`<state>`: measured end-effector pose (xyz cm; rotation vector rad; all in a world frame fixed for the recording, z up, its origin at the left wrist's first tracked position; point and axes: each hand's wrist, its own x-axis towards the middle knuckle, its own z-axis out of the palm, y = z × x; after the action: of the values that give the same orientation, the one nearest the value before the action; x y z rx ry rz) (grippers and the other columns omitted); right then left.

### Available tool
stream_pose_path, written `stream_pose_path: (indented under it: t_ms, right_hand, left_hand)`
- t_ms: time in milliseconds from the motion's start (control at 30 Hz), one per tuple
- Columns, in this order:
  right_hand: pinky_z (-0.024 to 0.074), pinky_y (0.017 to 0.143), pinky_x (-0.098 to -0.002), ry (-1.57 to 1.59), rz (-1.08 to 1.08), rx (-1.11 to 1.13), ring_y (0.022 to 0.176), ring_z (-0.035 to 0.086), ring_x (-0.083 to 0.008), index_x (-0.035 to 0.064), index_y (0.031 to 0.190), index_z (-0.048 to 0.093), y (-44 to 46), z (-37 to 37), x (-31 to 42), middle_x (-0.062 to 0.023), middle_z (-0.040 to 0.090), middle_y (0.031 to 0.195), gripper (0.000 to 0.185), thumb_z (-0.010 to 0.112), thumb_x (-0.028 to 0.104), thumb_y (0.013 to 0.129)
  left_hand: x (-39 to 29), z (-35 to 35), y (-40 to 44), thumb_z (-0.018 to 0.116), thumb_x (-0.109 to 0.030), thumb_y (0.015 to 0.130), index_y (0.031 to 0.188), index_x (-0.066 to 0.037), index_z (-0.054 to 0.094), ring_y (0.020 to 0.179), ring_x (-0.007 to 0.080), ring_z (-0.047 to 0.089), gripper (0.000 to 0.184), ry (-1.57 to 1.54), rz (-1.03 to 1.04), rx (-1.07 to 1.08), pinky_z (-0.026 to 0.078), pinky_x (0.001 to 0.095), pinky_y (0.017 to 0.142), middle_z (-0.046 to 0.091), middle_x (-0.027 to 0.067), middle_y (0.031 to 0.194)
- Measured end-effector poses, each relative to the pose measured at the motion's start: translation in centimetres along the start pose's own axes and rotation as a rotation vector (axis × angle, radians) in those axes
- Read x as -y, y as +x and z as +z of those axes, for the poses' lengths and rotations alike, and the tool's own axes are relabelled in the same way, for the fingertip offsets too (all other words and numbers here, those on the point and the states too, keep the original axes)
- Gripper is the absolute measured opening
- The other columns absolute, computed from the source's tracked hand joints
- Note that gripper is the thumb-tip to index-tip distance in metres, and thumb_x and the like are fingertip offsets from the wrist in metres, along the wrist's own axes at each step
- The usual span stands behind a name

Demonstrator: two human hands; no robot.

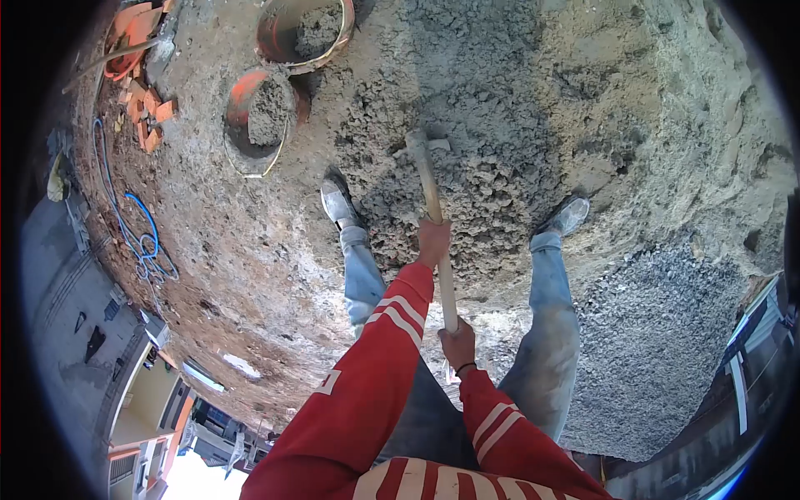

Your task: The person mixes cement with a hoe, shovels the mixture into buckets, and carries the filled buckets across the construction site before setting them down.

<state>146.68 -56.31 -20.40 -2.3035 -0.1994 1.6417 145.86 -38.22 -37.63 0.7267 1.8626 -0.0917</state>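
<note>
In the head view there are two hands and one tool (446, 287). The left hand (433, 240) is near the middle, closed around the handle. The right hand (458, 343) is at 5 o'clock, closed around the handle near its end.

The tool's far end is at 12 o'clock, in the lumpy grey mix (492, 179). Its handle is long, straight and pale brown, with grey muck at the far end. The blade is too hard to see.

Two shoes stand on either side. Two buckets with grey stuff inside sit up left, the near bucket (242, 98) between 10 and 11 o'clock, the far bucket (268, 37) at 11. One gravel pile (658, 342) is at 4 o'clock.
</note>
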Motion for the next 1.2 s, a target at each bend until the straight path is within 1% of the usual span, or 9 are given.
stream_pose_path:
  t_ms: [67, 200, 300, 467, 633, 700, 867, 1067, 1200]
  right_hand:
    - [0.0481, 0.06, -0.0404, -0.071, 0.065, -0.021, 0.06, 0.06, -0.0266, -0.0011, 0.084, 0.063, -3.4, -1.0, -3.6, -0.0138, 0.062, 0.067, 0.018, 0.067, 0.01, 0.07]
    - [0.0512, 0.07, -0.0513, -0.325, -0.045, -0.036, 0.078, 0.065, -0.0405, 0.0038, 0.092, 0.066, -7.1, -1.5, -5.6, -0.0219, 0.066, 0.076, 0.022, 0.066, 0.016, 0.073]
    - [0.0518, 0.067, -0.0515, -0.586, -0.056, 0.103, 0.073, 0.066, -0.0389, 0.0094, 0.094, 0.065, -5.8, -1.3, -2.0, -0.0186, 0.067, 0.074, 0.021, 0.067, 0.019, 0.075]
    - [0.053, 0.063, -0.0465, -0.642, -0.491, 0.107, 0.07, 0.066, -0.0375, 0.0117, 0.097, 0.066, 4.5, 0.4, 4.9, -0.0166, 0.067, 0.074, 0.024, 0.068, 0.017, 0.074]
    - [0.053, 0.067, -0.0486, -0.705, -0.333, 0.088, 0.074, 0.066, -0.0392, 0.0112, 0.097, 0.066, 4.9, -2.1, 5.9, -0.0174, 0.067, 0.076, 0.025, 0.068, 0.017, 0.073]
    - [0.0533, 0.068, -0.0488, -0.751, -0.24, 0.081, 0.074, 0.066, -0.0393, 0.0112, 0.095, 0.066, 2.1, -4.0, 4.5, -0.0181, 0.067, 0.076, 0.024, 0.068, 0.016, 0.072]
    - [0.0537, 0.067, -0.0482, -0.734, -0.12, 0.086, 0.071, 0.066, -0.0393, 0.011, 0.09, 0.067, -4.7, -6.9, -2.4, -0.0189, 0.067, 0.075, 0.021, 0.068, 0.015, 0.07]
    - [0.0521, 0.063, -0.0485, -0.833, -0.374, 0.125, 0.068, 0.066, -0.0357, 0.0136, 0.086, 0.065, 0.3, -4.1, 0.8, -0.0143, 0.066, 0.069, 0.016, 0.067, 0.02, 0.072]
    - [0.0534, 0.067, -0.0467, -0.791, -0.539, 0.217, 0.071, 0.066, -0.0349, 0.014, 0.102, 0.066, 9.2, -0.1, 6.2, -0.0144, 0.067, 0.073, 0.031, 0.068, 0.018, 0.072]
  left_hand:
    - [5.6, 1.7, -2.8, 0.07, -0.015, 0.078, 0.089, 0.004, 0.054, 0.052, 0.0185, 0.062, 0.027, 0.013, -0.142, 0.06, 0.048, 0.0339, 0.045, 0.063, 0.0122, 0.065]
    - [8.2, -2.5, -7.4, 0.066, -0.01, 0.081, 0.089, -0.001, 0.052, 0.044, 0.0145, 0.053, 0.018, -0.398, -0.099, 0.1, 0.044, 0.0308, 0.04, 0.055, 0.0056, 0.06]
    - [4.3, -8.4, -8.5, 0.061, -0.005, 0.083, 0.085, -0.003, 0.047, 0.041, 0.0123, 0.047, 0.014, -0.643, -0.079, 0.043, 0.04, 0.0287, 0.038, 0.049, 0.0029, 0.058]
    - [-2.0, -14.8, -2.6, 0.054, -0.002, 0.085, 0.081, -0.005, 0.045, 0.042, 0.011, 0.044, 0.011, -0.875, 0.123, -0.211, 0.037, 0.028, 0.038, 0.045, 0.0019, 0.057]
    - [1.8, -8.5, 2.9, 0.058, -0.008, 0.086, 0.078, -0.004, 0.046, 0.042, 0.0116, 0.047, 0.015, -0.793, 0.008, -0.129, 0.04, 0.0271, 0.037, 0.049, 0.0033, 0.059]
    - [3.0, -6.9, -0.2, 0.057, -0.006, 0.085, 0.078, -0.004, 0.046, 0.042, 0.0117, 0.047, 0.013, -0.863, -0.156, -0.078, 0.039, 0.0276, 0.037, 0.049, 0.0028, 0.059]
    - [5.9, -4.8, -10.1, 0.058, -0.002, 0.083, 0.087, -0.004, 0.045, 0.041, 0.012, 0.046, 0.014, -0.976, -0.172, 0.032, 0.04, 0.0286, 0.037, 0.047, 0.0029, 0.058]
    - [3.3, -11.4, -8.2, 0.055, 0.001, 0.084, 0.085, -0.004, 0.044, 0.042, 0.0125, 0.045, 0.013, -1.042, -0.02, -0.102, 0.039, 0.0288, 0.038, 0.047, 0.0039, 0.059]
    - [0.0, -15.2, -0.8, 0.055, -0.002, 0.085, 0.082, -0.004, 0.044, 0.044, 0.0124, 0.045, 0.012, -1.09, 0.128, -0.288, 0.041, 0.0285, 0.04, 0.047, 0.0036, 0.061]
